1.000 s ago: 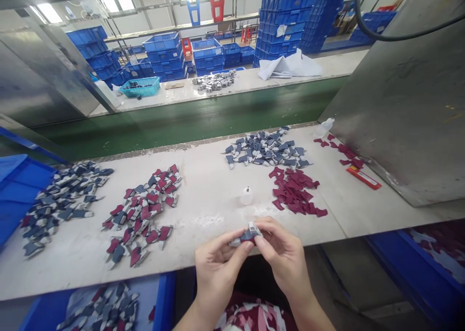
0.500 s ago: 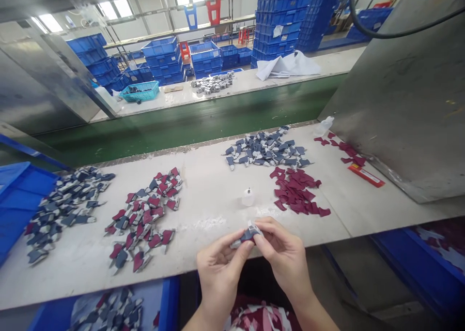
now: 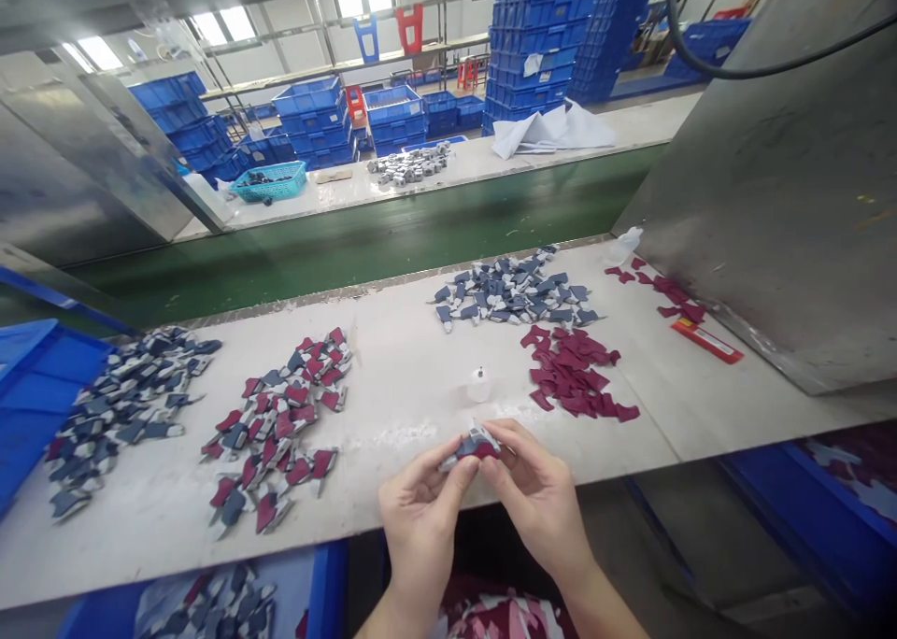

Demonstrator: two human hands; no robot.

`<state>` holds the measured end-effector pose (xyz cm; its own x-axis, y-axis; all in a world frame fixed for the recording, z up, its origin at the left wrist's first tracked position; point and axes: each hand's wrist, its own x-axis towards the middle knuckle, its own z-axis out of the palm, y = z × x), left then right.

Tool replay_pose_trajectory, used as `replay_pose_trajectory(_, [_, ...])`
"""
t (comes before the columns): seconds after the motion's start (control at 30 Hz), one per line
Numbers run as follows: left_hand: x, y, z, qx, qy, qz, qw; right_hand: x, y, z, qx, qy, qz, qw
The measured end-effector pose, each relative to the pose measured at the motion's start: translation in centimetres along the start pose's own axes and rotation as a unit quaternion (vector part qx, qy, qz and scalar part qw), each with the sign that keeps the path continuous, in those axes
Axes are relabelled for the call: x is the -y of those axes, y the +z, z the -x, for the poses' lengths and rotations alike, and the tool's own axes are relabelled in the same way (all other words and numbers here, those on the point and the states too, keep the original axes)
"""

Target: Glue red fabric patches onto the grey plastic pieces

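Both my hands are raised at the bench's front edge. My left hand (image 3: pixel 420 518) and my right hand (image 3: pixel 533 499) pinch a small navy-and-grey cut piece (image 3: pixel 476 446) between their fingertips. A small clear plastic bottle (image 3: pixel 478 387) stands just beyond them on the white bench (image 3: pixel 399 359). Farther off lie a navy-and-grey pile (image 3: pixel 511 293) and a maroon pile (image 3: pixel 571 373). To the left are a maroon-and-grey pile (image 3: pixel 277 424) and a navy-and-white pile (image 3: pixel 119 415). Neither hand touches any pile.
Blue bins sit at the left (image 3: pixel 35 387), below the front edge (image 3: pixel 322 592) and at lower right (image 3: pixel 771 518). A steel panel (image 3: pixel 771 200) rises at the bench's right. A red box (image 3: pixel 707 342) lies near it. Beyond a green belt (image 3: pixel 364 233) stands another bench.
The held piece has tilted slightly in my fingers, and my hands have shifted a little. The whole view has turned slightly. The piles on the bench have not moved.
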<state>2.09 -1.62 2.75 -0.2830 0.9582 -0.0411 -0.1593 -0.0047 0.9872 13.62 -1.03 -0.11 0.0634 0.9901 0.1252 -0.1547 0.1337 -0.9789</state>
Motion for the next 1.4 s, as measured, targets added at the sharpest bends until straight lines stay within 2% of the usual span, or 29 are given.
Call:
replay_pose_trajectory(0.13, [1.1,-0.3,0.3,0.006,0.049,-0.051,0.997,0.2,0.5,-0.1,-0.032,0.006,0.0,0.999])
replay_pose_trajectory(0.23, [2.2,-0.8,0.3,0.04,0.129,-0.102,0.986,0.1,0.7,-0.2,-0.056,0.026,0.01,0.998])
replay_pose_trajectory(0.33, [2.8,-1.5,-0.2,0.067,0.223,-0.144,0.962,-0.5,0.7,-0.3,-0.052,0.065,0.003,0.997])
replay_pose_trajectory(0.4, [2.8,-1.9,-0.7,0.072,0.247,-0.165,0.952,-1.0,0.4,-0.5,-0.033,0.081,-0.002,0.996])
replay_pose_trajectory(0.5, [2.4,-2.3,-1.1,0.076,0.208,-0.194,0.956,-1.4,-0.3,-0.8,-0.002,0.045,0.039,0.998])
replay_pose_trajectory(0.57, [2.0,-2.4,-1.0,0.075,0.159,-0.199,0.964,-1.3,-0.9,-0.9,-0.012,-0.043,0.114,0.992])
replay_pose_trajectory(0.63, [1.6,-2.4,-0.7,0.076,0.118,-0.183,0.973,-0.9,-1.4,-1.0,-0.041,-0.169,0.202,0.964])
replay_pose_trajectory(0.7, [1.2,-2.5,-0.5,0.089,0.081,-0.152,0.981,-0.4,-1.8,-1.2,-0.054,-0.278,0.275,0.919])
replay_pose_trajectory(0.8, [0.3,-2.5,-0.4,0.125,0.019,-0.116,0.985,0.3,-2.1,-1.4,-0.033,-0.354,0.34,0.871])
replay_pose_trajectory(0.97, [-0.8,-2.5,-0.5,0.157,-0.038,-0.106,0.981,0.3,-2.1,-1.6,-0.008,-0.375,0.368,0.851])
replay_pose_trajectory(1.07, [-0.9,-2.3,-0.4,0.166,-0.063,-0.09,0.98,-0.1,-2.0,-1.4,-0.021,-0.382,0.379,0.842])
replay_pose_trajectory(1.23, [-0.7,-2.0,-0.2,0.145,-0.106,-0.049,0.983,-0.8,-1.8,-1.1,-0.055,-0.401,0.379,0.832])
replay_pose_trajectory(1.3, [-0.6,-1.9,-0.2,0.139,-0.109,-0.042,0.983,-1.1,-1.7,-1.0,-0.069,-0.394,0.354,0.845])
replay_pose_trajectory(1.4, [-0.5,-2.0,-0.3,0.128,-0.092,-0.041,0.987,-1.5,-1.6,-0.7,-0.102,-0.301,0.279,0.906])
